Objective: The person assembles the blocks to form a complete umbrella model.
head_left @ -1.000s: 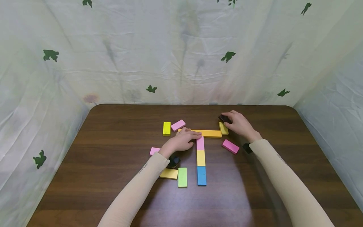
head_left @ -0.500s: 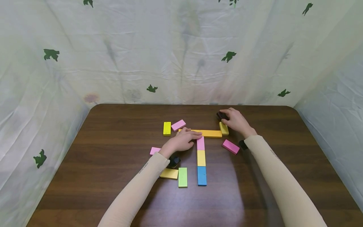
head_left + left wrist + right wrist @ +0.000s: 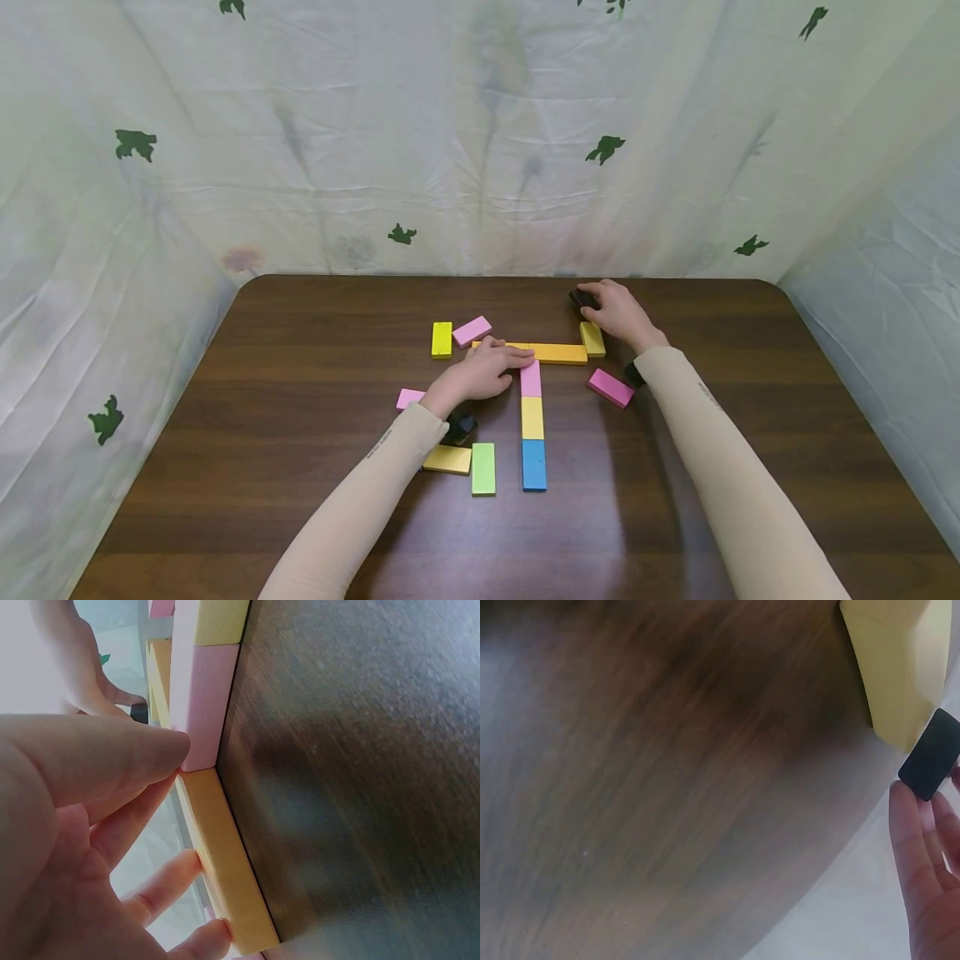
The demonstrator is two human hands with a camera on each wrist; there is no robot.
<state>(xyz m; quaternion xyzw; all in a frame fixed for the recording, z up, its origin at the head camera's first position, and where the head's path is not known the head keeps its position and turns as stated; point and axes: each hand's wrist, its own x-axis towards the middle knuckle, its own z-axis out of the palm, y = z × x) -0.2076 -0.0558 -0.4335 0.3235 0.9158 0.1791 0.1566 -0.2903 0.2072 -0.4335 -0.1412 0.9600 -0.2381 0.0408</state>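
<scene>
In the head view my left hand (image 3: 480, 371) rests on the joint of a T of flat blocks, fingers nearly straight. The left wrist view has its thumb at the pink block (image 3: 210, 705) and fingertips touching the orange block (image 3: 229, 862). My right hand (image 3: 624, 315) pinches a black block (image 3: 580, 301) near the back of the table. That black block (image 3: 932, 755) shows its end face in the right wrist view, just off the end of a mustard-yellow block (image 3: 904, 667). Slightly tilted, the mustard-yellow block (image 3: 592, 340) meets the right end of the orange row (image 3: 558, 354).
The T's stem continues toward me with a pale yellow block (image 3: 532, 418) and a blue block (image 3: 534, 465). Around it lie a dark pink block (image 3: 611, 388), a bright yellow block (image 3: 442, 340), a light pink block (image 3: 472, 332) and a green block (image 3: 483, 469).
My right hand has moved away from me and slightly left, carrying the black block past the mustard-yellow block's far end. The left hand has stayed in place.
</scene>
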